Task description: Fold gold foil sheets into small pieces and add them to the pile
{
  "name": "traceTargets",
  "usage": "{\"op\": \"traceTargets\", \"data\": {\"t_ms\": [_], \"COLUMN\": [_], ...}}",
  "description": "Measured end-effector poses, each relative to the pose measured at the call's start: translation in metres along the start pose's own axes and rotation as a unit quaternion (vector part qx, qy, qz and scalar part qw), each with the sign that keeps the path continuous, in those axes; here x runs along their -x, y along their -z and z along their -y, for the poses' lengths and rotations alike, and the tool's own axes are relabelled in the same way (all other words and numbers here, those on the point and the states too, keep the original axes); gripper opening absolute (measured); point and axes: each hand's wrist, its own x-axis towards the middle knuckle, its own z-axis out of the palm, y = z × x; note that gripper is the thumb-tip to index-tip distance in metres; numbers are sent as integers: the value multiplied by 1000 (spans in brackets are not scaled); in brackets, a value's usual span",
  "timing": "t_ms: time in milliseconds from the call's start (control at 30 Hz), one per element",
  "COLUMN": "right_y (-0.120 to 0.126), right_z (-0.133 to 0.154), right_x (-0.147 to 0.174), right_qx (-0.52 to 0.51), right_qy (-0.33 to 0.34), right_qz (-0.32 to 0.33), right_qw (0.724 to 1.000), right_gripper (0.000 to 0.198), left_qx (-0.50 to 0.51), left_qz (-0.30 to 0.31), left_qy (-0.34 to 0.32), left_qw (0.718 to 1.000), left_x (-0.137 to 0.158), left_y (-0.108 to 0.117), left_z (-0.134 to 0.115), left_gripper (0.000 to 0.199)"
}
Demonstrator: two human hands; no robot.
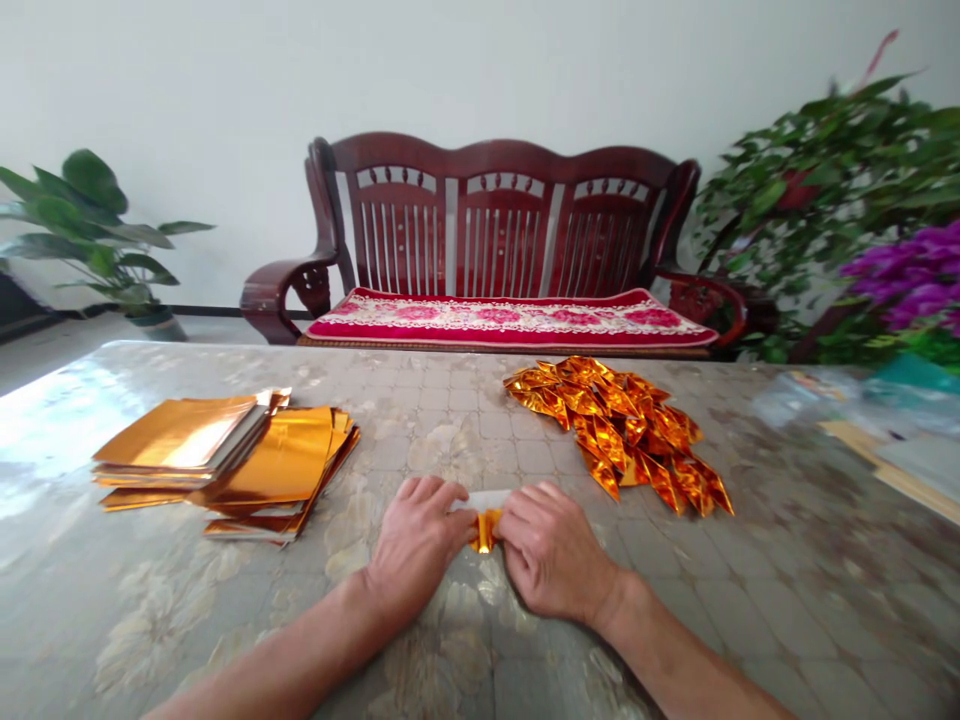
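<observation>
Between my two hands is a sheet of gold foil paper (486, 532), its near edge rolled or folded and its white side showing beyond. My left hand (421, 528) is closed on the left end of the fold, fingertips pressed to it. Gripping the right end, my right hand (551, 548) has its fingers curled. Much of the paper is hidden under both hands. To the left lie stacks of flat gold foil sheets (277, 455). A heap of folded, pointed gold foil pieces (622, 420) lies to the right, beyond my right hand.
The table (420, 640) has a patterned, glossy cover. At its right edge are clear plastic bags (810, 395) and some flat papers or boards (892, 465). Behind the table stands a dark wooden bench (495, 215) with a red cushion (517, 318). Potted plants (97, 235) flank it.
</observation>
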Motion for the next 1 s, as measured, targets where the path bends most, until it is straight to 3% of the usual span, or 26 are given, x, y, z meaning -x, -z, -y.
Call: {"op": "traceTargets", "data": {"t_ms": [100,233,333,433,600,1000], "right_y": [-6,-10,-9,-8,-5,1], "right_z": [-2,-8,-12,-16,-20,-22], "right_x": [-3,-10,-15,-18,-22,-29], "right_qx": [-32,-75,-80,-102,-122,-143], "right_qy": [-30,-82,-128,-150,-159,-185], "right_qz": [-7,-19,-33,-18,23,57], "right_qw": [999,994,988,983,980,971], "right_gripper": [18,7,25,33,27,19], "left_qx": [70,146,182,172,101,105], "left_qz": [2,6,22,29,46,70], "left_qy": [24,33,35,61,107,103], "left_qw": [997,989,982,983,988,987], "left_x": [-1,-5,-9,-12,-16,-22], "left_y": [-1,-4,-6,-4,1,2], "left_z": [7,16,20,22,27,34], "left_gripper": [15,15,14,11,42,41]}}
